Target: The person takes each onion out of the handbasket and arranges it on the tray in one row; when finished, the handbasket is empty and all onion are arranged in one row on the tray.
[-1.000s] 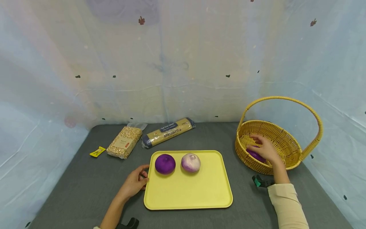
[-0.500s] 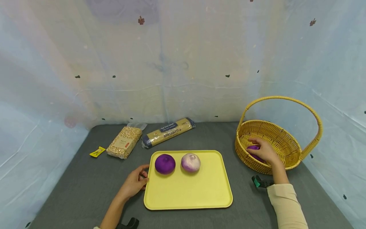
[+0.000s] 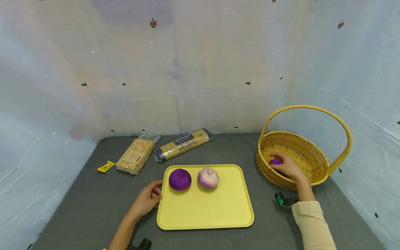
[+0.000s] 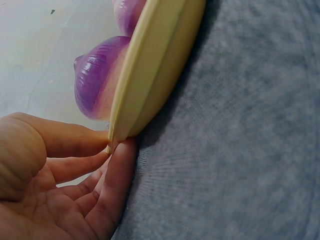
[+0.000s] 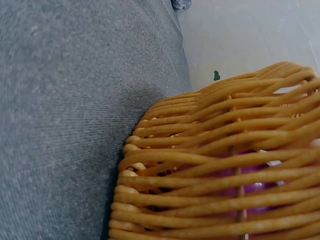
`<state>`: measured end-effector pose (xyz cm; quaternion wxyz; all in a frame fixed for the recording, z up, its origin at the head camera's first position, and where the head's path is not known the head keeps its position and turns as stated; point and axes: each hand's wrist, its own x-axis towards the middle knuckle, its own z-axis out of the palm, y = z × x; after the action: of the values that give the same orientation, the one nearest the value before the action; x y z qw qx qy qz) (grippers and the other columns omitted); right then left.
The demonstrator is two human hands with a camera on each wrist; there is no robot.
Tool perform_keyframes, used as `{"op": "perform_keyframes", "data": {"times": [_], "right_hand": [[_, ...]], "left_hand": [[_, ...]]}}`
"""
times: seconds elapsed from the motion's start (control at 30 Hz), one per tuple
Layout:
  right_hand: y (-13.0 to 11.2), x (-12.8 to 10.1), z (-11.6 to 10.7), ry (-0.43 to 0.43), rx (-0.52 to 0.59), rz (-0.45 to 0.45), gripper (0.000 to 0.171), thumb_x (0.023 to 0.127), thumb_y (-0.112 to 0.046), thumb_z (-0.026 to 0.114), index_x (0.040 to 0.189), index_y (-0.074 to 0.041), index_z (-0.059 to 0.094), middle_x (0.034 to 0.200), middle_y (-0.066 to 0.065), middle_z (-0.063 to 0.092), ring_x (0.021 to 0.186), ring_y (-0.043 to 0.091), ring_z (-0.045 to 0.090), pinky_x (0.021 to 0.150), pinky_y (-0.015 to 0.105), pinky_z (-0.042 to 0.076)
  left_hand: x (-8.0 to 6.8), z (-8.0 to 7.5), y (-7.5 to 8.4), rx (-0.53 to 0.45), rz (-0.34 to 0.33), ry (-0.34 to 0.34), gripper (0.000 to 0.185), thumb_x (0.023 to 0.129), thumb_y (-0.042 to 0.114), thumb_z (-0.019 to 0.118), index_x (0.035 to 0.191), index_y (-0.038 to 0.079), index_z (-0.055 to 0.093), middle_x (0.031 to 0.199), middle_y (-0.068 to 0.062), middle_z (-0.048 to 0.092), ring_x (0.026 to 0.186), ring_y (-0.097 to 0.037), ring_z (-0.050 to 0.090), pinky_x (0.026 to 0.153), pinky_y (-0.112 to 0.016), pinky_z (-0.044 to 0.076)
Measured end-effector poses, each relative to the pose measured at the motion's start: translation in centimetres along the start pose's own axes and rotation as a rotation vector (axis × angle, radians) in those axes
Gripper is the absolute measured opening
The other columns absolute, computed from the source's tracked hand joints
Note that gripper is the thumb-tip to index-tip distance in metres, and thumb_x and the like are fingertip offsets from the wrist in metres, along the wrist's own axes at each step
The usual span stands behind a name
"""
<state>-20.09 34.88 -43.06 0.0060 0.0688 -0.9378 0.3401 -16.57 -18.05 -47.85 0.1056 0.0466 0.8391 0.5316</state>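
My left hand (image 3: 146,200) pinches the left rim of a yellow tray (image 3: 206,211), thumb on the rim and fingers beneath, as the left wrist view shows. On the tray sit a dark purple onion (image 3: 180,180) and, to its right, a paler purple-and-white onion (image 3: 208,178). My right hand (image 3: 288,166) reaches inside a wicker basket (image 3: 317,152) with a tall handle. Its fingers and thumb curl around a shiny purple vegetable (image 3: 276,161), mostly covered by the hand. Only bits of purple show through the weave in the right wrist view, and the hand there is almost wholly hidden.
Behind the tray lie a spaghetti packet (image 3: 184,144) and a bag of grains or beans (image 3: 135,156). A small yellow wrapped packet (image 3: 106,166) lies at the far left. Grey cloth (image 3: 93,208) covers the table, and a pale curtain (image 3: 200,69) hangs behind it.
Inside the basket my right hand has shifted slightly, and the purple vegetable has turned a little under its fingers. My left hand and the tray stay where they were.
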Motion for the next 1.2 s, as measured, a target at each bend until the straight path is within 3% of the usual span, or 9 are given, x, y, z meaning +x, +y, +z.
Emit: {"op": "perform_keyframes", "data": {"times": [0.5,0.9,0.97,1.13,1.2], "right_hand": [[0.26,-0.04,0.30,-0.012,-0.025,-0.037,0.045,0.083,-0.014,0.067,0.120,0.009,0.053,0.118,0.031,0.051,0.098,0.042,0.054,0.073,0.044,0.050],[-0.03,-0.09,0.05,0.000,-0.031,0.019,0.045,0.085,-0.018,0.066,0.121,0.008,0.054,0.116,0.031,0.053,0.098,0.043,0.054,0.076,0.049,0.050],[-0.13,-0.14,0.03,0.004,-0.035,0.024,0.044,0.085,-0.018,0.066,0.120,0.007,0.055,0.115,0.030,0.053,0.098,0.042,0.054,0.076,0.049,0.050],[-0.03,-0.20,0.01,0.013,-0.038,0.054,0.046,0.086,-0.024,0.066,0.121,0.005,0.056,0.115,0.030,0.053,0.100,0.042,0.054,0.076,0.049,0.050],[0.05,-0.18,0.01,0.024,-0.043,0.071,0.050,0.086,-0.029,0.066,0.122,0.003,0.055,0.116,0.030,0.053,0.100,0.042,0.054,0.075,0.048,0.050]], "left_hand": [[-0.10,-0.08,-0.05,0.007,0.010,-0.004,0.048,0.085,-0.007,0.057,0.131,0.000,0.047,0.087,-0.010,0.050,0.063,-0.017,0.051,0.051,-0.030,0.050],[-0.05,-0.11,-0.27,0.001,0.027,-0.016,0.047,0.086,-0.005,0.057,0.131,0.000,0.047,0.088,-0.010,0.050,0.062,-0.017,0.051,0.051,-0.030,0.050],[-0.45,-0.04,0.49,0.004,0.022,-0.006,0.047,0.085,-0.007,0.057,0.131,-0.001,0.047,0.088,-0.011,0.050,0.062,-0.017,0.051,0.051,-0.030,0.050],[-0.49,-0.04,0.56,0.006,0.025,-0.001,0.047,0.085,-0.007,0.057,0.131,-0.003,0.046,0.088,-0.011,0.050,0.062,-0.017,0.051,0.051,-0.030,0.049],[-0.14,-0.11,-0.17,-0.001,0.028,-0.011,0.047,0.086,-0.006,0.058,0.131,-0.001,0.046,0.089,-0.010,0.050,0.062,-0.017,0.051,0.051,-0.029,0.049]]}}
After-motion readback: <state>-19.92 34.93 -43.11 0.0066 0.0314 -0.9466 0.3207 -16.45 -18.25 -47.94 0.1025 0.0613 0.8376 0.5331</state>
